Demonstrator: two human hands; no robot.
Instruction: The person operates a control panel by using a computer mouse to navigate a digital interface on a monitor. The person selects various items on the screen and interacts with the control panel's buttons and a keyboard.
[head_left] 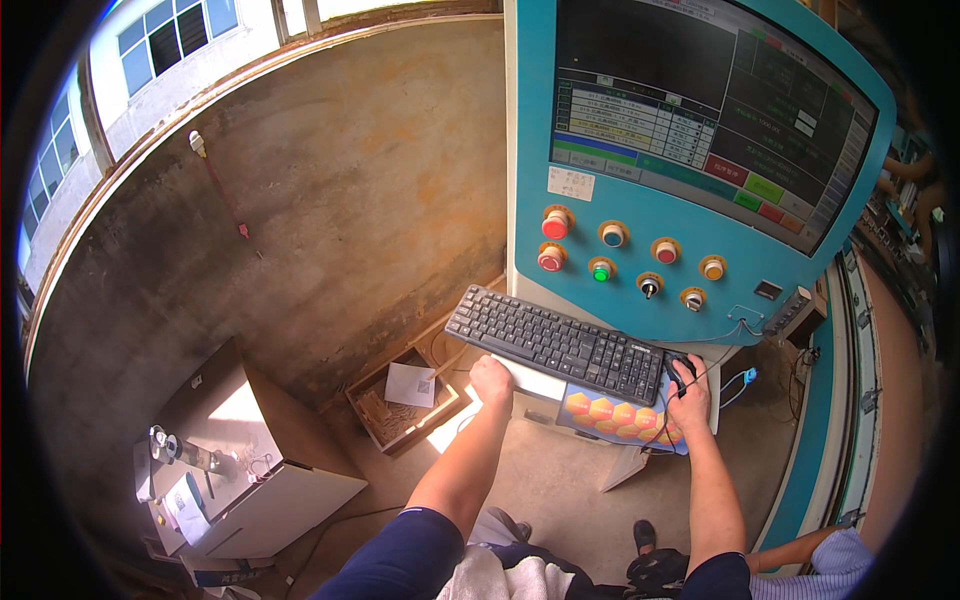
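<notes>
My right hand (pixel 688 396) is wrapped over a black computer mouse (pixel 681 372) at the right end of the shelf. Just left of the mouse, a black keyboard (pixel 565 340) lies at a slant on the white shelf (pixel 535 381). Closed like a fist, my left hand (pixel 491 380) is at the shelf's left edge, below the keyboard's left part. Its fingertips are hidden, so whatever it may grip cannot be made out. A mouse pad (pixel 622 414) with orange and yellow hexagons sticks out under the keyboard's right half.
Above the shelf stands a teal control cabinet (pixel 535 200) with a lit screen (pixel 700 120) and several buttons. A wooden box (pixel 390 440) and a cabinet (pixel 285 510) stand at left. Another person's striped sleeve (pixel 835 562) is close by my right arm.
</notes>
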